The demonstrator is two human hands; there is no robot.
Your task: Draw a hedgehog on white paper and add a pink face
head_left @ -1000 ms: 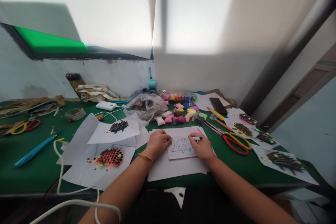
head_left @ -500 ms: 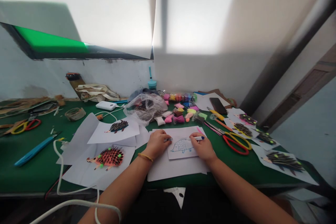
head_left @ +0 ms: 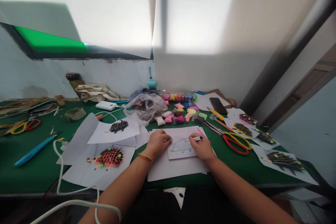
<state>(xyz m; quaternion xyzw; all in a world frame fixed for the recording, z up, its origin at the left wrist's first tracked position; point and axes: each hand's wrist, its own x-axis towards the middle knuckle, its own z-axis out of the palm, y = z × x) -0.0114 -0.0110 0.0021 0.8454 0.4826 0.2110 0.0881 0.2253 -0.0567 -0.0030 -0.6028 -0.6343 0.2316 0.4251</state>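
Observation:
My right hand (head_left: pixel 202 148) is closed round a white marker with a dark blue end (head_left: pixel 196 138), its tip over a small white sheet (head_left: pixel 174 155). On that sheet is a blue line drawing of a hedgehog (head_left: pixel 181 146) with a dotted body and short legs. My left hand (head_left: pixel 158 142), with a yellow band at the wrist, rests at the sheet's left side. Its fingertips are pinched at a small pale thing, too small to name. Larger white paper (head_left: pixel 160 171) lies beneath the drawing.
Finished hedgehog pictures (head_left: pixel 109 157) lie left, and more (head_left: pixel 283 161) at right. Scissors (head_left: pixel 237 143) and a craft knife (head_left: pixel 216 114) lie right of the paper. Coloured clay packets (head_left: pixel 180 119) and a plastic bag (head_left: pixel 147 106) sit behind. A white cable (head_left: pixel 61 168) crosses the left front edge.
My right hand with the marker has shifted very slightly to the left over the hedgehog's back. The left hand stays in place.

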